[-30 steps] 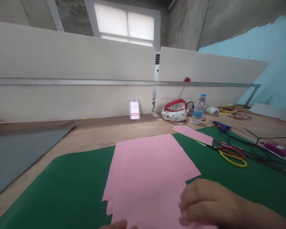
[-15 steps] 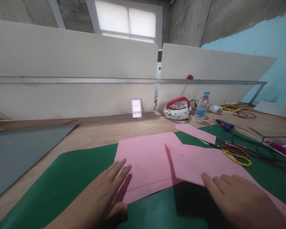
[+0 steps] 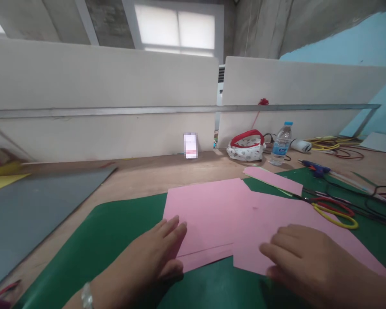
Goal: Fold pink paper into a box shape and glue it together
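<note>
A stack of pink paper sheets lies on a green cutting mat. My left hand rests flat on the stack's left near edge, fingers stretched out. A separate pink sheet lies to the right, overlapping the stack. My right hand presses on this sheet's near edge with curled fingers. A narrow pink strip lies farther back on the mat.
Scissors with red and yellow handles lie right of the sheets. Behind are a water bottle, a white pouch with red trim, a blue glue gun and tangled cables. A grey board lies at left. White partitions back the bench.
My right hand has slid one pink sheet off the stack to the right and laid it flat. My left hand came in and settled flat on the stack's left edge.
</note>
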`<state>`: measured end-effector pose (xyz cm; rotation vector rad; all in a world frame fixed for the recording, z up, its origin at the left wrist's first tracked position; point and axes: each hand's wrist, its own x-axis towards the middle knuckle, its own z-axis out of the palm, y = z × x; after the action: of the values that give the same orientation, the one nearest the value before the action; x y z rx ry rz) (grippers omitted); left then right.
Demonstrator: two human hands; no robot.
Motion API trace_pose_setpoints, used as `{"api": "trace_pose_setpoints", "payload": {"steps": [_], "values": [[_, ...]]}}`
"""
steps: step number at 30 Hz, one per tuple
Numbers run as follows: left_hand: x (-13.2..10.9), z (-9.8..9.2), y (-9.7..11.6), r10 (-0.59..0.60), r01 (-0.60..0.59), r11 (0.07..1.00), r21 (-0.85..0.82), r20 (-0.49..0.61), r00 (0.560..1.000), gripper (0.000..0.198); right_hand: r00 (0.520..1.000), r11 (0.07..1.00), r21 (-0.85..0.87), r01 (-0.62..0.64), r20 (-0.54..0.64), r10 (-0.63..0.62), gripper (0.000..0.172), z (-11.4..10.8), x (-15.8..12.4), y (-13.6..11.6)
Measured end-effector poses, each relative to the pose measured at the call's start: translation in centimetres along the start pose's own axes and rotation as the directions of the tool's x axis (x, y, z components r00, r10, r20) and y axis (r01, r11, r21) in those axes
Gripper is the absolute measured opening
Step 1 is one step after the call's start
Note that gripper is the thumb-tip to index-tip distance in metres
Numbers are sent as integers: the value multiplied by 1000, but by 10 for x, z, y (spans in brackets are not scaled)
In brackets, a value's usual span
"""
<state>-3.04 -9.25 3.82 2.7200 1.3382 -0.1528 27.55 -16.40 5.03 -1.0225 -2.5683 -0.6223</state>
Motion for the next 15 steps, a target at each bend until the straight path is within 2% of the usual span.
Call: {"api": "trace_pose_setpoints", "payload": {"steps": [1,4,6,8,10,13,14,15], "values": [[2,-1,-7,-19,19,1000,-10,-22,1000,60,996,997,26,78,-44,-77,19,4,11,-4],[6,-12,-33,-90,90,996,-8,-78,993,48,969,967,62,246,-1,-246,16,27,33,-19],[3,-24,-44,-134,135,991,0,-111,985,42,956,957,33,288,42,-290,18,45,40,-28],[-7,-34,-43,-156,157,988,0,-109,982,43,957,959,-20,284,67,-282,22,58,43,-33],[-21,-36,-27,-137,137,991,-7,-91,986,42,960,962,-43,269,88,-264,26,64,43,-34],[-42,-20,21,-110,112,994,11,-85,990,48,956,956,32,292,27,-293,31,59,33,-37],[-49,-9,40,-58,60,998,25,-73,996,53,949,947,68,315,-25,-314,32,56,27,-39],[-54,4,57,83,-74,993,90,-105,991,51,944,939,104,328,-74,-321,33,53,19,-43]]}}
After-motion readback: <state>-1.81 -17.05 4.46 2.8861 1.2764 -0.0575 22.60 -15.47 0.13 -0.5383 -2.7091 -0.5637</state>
